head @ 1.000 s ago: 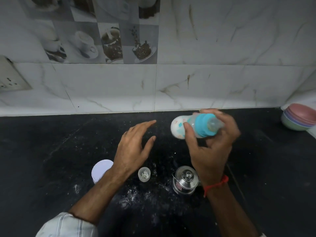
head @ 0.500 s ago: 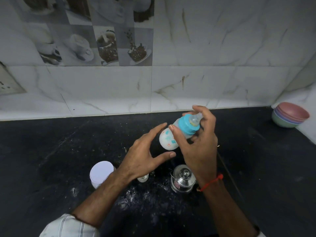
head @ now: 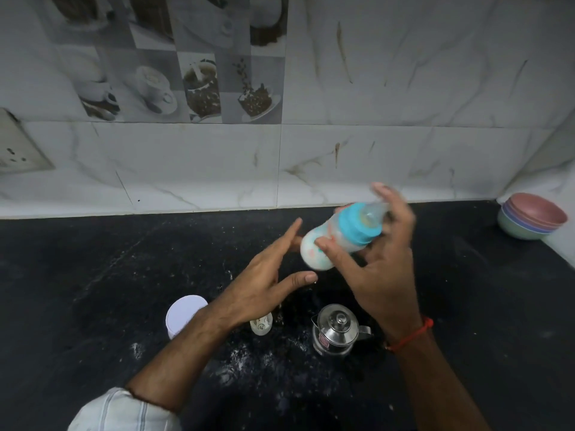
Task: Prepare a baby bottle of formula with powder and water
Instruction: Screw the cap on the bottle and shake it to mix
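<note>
Bottle (head: 334, 241) tilts above the counter (head: 93, 275), gripped by the right hand (head: 382, 272), milky inside; left hand (head: 264, 284) hovers open beside its base. Shaking likely goes best with the teal collar (head: 357, 227) tight and teat covered.

The right hand (head: 381, 272) gripped the tilted, blurred baby bottle (head: 337, 236) above the black counter (head: 93, 290); the left hand (head: 261, 284) hovered spread just beside it.

1 baby bottle (head: 329, 241), 1 steel jug (head: 336, 331), 1 white container (head: 183, 314), 1 bowl stack (head: 532, 220), 2 hands.
</note>
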Available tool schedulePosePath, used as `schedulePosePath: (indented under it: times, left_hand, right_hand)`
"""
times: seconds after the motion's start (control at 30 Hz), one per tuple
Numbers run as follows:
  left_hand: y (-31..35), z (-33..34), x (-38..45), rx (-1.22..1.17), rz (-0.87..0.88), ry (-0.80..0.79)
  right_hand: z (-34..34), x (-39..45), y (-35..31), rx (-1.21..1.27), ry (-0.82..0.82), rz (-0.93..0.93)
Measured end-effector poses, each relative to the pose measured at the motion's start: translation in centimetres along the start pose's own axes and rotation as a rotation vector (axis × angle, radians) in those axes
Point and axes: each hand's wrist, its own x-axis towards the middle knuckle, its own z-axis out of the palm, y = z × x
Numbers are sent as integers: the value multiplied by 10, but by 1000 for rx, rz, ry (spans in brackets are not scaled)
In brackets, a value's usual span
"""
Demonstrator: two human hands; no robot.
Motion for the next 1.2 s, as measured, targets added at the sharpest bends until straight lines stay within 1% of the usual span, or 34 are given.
schedulePosePath:
  times: [0.07, 0.1, 0.13, 0.17, 0.23, 0.27, 0.3, 0.37, 0.4, 0.43, 0.47, 0.53, 0.57, 0.6, 0.63, 0.7, 0.73, 0.77, 0.8, 0.83, 0.87, 0.9, 0.97, 1.03, 1.07, 1.1, 1.13, 1.2]
  left_hand:
    - [-4, -3, 0, 84, -3, 74]
    - [-6, -6, -2, 139, -8, 114]
    - [-9, -8, -3, 192, -24, 150]
    - [-11, -10, -4, 238, -45, 178]
    - [-11, -14, -5, 310, -75, 212]
    - [-11, -15, -6, 340, -74, 220]
    - [-12, -15, -6, 361, -65, 231]
    - [-14, -14, -8, 378, -53, 259]
    - [-15, -13, -8, 372, -55, 274]
    - [-16, -10, -9, 363, -59, 289]
    - [-16, -8, -9, 359, -54, 302]
    - [-14, -5, -9, 379, -19, 318]
    - [-13, -5, -9, 391, -3, 316]
    - [-13, -6, -9, 400, 4, 318]
    - [-13, -7, -10, 406, 4, 326]
    - [-15, -9, -11, 401, -15, 344]
    - [-15, -9, -11, 398, -26, 350]
    - [-15, -10, -12, 399, -30, 358]
    - [-15, -9, -12, 398, -27, 368]
    - [-13, -9, -12, 395, -22, 377]
    - [-12, -9, -12, 396, -13, 382]
    - [-12, -9, -12, 401, -2, 388]
    - [-13, -10, -13, 415, 7, 402]
    - [-15, -10, -14, 417, 0, 413]
    - [-15, -10, -14, 413, -3, 415]
    - [-15, -9, -14, 409, -3, 412]
    - [-14, -8, -14, 406, 0, 409]
    - [-11, -7, -14, 413, 18, 410]
  right_hand:
    - [3, 1, -3, -16, 186, -126]
    - [4, -2, 1, -45, 239, -158]
    - [5, -6, 8, -90, 240, -141]
    - [5, -9, 15, -137, 179, -57]
    - [5, -19, 27, -187, -8, 177]
    - [5, -22, 27, -174, -11, 201]
    - [4, -22, 23, -144, 54, 183]
    - [5, -18, 11, -70, 221, 35]
    - [6, -16, 10, -85, 270, -60]
    - [6, -14, 15, -137, 281, -114]
    - [8, -13, 21, -195, 243, -85]
    - [11, -16, 30, -246, 32, 157]
    - [11, -19, 30, -242, -28, 214]
    - [11, -20, 26, -222, -8, 198]
    - [10, -19, 20, -186, 69, 151]
    - [10, -18, 11, -101, 235, -9]
    - [11, -18, 14, -100, 272, -75]
    - [13, -20, 20, -125, 259, -80]
    - [15, -21, 27, -159, 188, -10]
    - [16, -22, 30, -168, 91, 121]
    - [14, -26, 32, -173, 26, 218]
    - [12, -26, 29, -165, 29, 238]
    - [7, -19, 13, -87, 160, 140]
    - [5, -11, -2, -25, 301, -64]
    - [5, -11, 2, -55, 331, -150]
    - [7, -12, 11, -99, 316, -161]
    - [9, -13, 20, -144, 234, -81]
    - [12, -20, 31, -187, 5, 187]
